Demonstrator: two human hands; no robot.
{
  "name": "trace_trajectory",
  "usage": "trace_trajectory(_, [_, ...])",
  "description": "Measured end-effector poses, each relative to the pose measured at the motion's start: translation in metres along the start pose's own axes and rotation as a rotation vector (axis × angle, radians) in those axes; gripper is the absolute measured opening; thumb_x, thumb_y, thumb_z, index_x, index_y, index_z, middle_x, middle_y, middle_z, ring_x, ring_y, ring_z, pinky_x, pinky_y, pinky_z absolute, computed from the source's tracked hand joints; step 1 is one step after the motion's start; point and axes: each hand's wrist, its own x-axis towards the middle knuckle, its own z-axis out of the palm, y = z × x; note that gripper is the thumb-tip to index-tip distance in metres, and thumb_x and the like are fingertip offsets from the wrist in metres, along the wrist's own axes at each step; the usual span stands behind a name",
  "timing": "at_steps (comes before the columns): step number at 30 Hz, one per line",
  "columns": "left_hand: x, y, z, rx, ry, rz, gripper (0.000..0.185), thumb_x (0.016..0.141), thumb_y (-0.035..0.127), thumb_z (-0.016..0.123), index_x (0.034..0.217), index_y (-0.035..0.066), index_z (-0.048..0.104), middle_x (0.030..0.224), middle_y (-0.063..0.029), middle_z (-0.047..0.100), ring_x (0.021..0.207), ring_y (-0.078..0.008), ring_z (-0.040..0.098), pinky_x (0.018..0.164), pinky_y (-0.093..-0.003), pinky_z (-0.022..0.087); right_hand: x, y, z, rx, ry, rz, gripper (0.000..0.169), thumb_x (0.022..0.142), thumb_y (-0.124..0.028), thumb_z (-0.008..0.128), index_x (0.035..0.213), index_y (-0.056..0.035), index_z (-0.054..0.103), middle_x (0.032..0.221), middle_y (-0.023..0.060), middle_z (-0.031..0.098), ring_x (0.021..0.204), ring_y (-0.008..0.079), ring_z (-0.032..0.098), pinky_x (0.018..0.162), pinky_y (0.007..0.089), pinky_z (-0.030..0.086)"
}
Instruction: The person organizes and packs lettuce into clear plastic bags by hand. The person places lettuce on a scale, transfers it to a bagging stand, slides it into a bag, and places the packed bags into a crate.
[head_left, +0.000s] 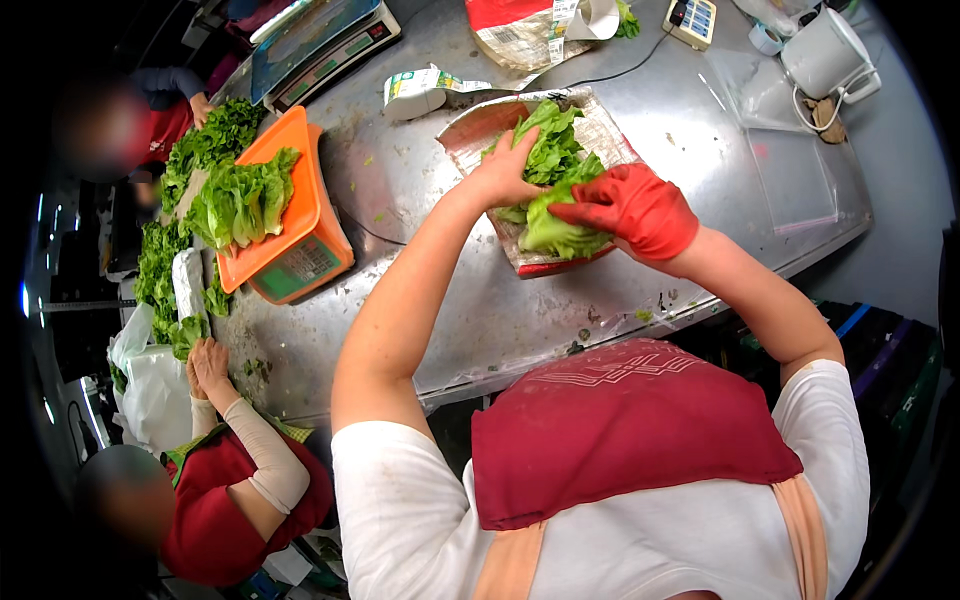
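Note:
My bare left hand (508, 171) is spread over a bunch of green leaf lettuce (553, 142), its thumb and fingers around the leaves. A red rubber glove covers my right hand (637, 210), which grips more lettuce leaves (559, 229) at the near end of the bunch; these look blurred. Both lots of lettuce are above a flattened red-and-silver packaging sheet (600, 120), probably a bag, on the metal table (420, 292). My fingers and the leaves hide much of the sheet's middle.
Left of me stands an orange scale (300, 259) with lettuce (251, 195) on its pan. A label roll (412, 94) and a second red-and-silver bag (517, 37) lie beyond. At right are clear plastic bags (791, 180) and a white jug (825, 56). Two co-workers handle greens at left.

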Motion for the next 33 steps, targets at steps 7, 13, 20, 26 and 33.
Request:
trace_trajectory(7, [-0.01, -0.006, -0.025, -0.213, -0.19, 0.0, 0.105, 0.073, 0.047, 0.069, 0.147, 0.014, 0.001, 0.149, -0.0274, 0.001, 0.14, -0.0344, 0.004, 0.112, -0.0373, 0.013, 0.009, 0.011, 0.057, 0.012, 0.141, -0.037, 0.041, 0.081, -0.014, 0.053, 0.117, -0.0307, 0.058, 0.089, 0.0056, 0.059, 0.081, 0.0264, 0.058, 0.066, 0.0365, 0.047])
trace_trajectory(13, [-0.019, 0.004, -0.022, -0.109, -0.169, 0.036, 0.135, 0.048, 0.071, 0.074, 0.147, 0.016, -0.001, 0.147, -0.0309, -0.004, 0.137, -0.0434, 0.005, 0.11, -0.0461, 0.017, 0.007, 0.023, 0.064, 0.128, 0.075, 0.122, 0.028, 0.076, -0.011, 0.056, 0.098, -0.0234, 0.068, 0.079, 0.0055, 0.059, 0.076, 0.0286, 0.057, 0.062, 0.0383, 0.046])
trace_trajectory(20, [-0.014, 0.016, -0.005, 0.03, -0.025, 0.008, 0.134, 0.044, 0.066, 0.079, 0.147, 0.019, 0.006, 0.147, -0.0299, 0.005, 0.134, -0.0479, 0.014, 0.109, -0.0473, 0.023, 0.003, 0.032, 0.046, 0.744, -0.114, 0.292, 0.039, 0.068, -0.003, 0.059, 0.105, -0.0141, 0.065, 0.09, 0.0098, 0.061, 0.086, 0.0282, 0.059, 0.075, 0.0384, 0.048])
trace_trajectory(26, [-0.017, 0.017, -0.004, 0.111, -0.006, -0.034, 0.133, 0.045, 0.062, 0.08, 0.147, 0.018, 0.006, 0.147, -0.0299, 0.007, 0.134, -0.0469, 0.018, 0.109, -0.0442, 0.025, -0.027, -0.009, 0.018, 0.387, 0.182, 0.251, 0.039, 0.07, -0.005, 0.065, 0.109, -0.008, 0.062, 0.1, 0.0108, 0.062, 0.091, 0.0285, 0.059, 0.08, 0.0339, 0.048])
trace_trajectory(33, [-0.014, 0.021, -0.004, 0.116, 0.022, -0.042, 0.13, 0.047, 0.055, 0.082, 0.146, 0.016, 0.008, 0.146, -0.0303, 0.011, 0.133, -0.0439, 0.022, 0.108, -0.0419, 0.027, -0.062, -0.036, 0.063, 0.274, 0.018, 0.102, 0.033, 0.075, -0.018, 0.064, 0.107, -0.0134, 0.061, 0.104, 0.0054, 0.061, 0.094, 0.0247, 0.057, 0.081, 0.0367, 0.045])
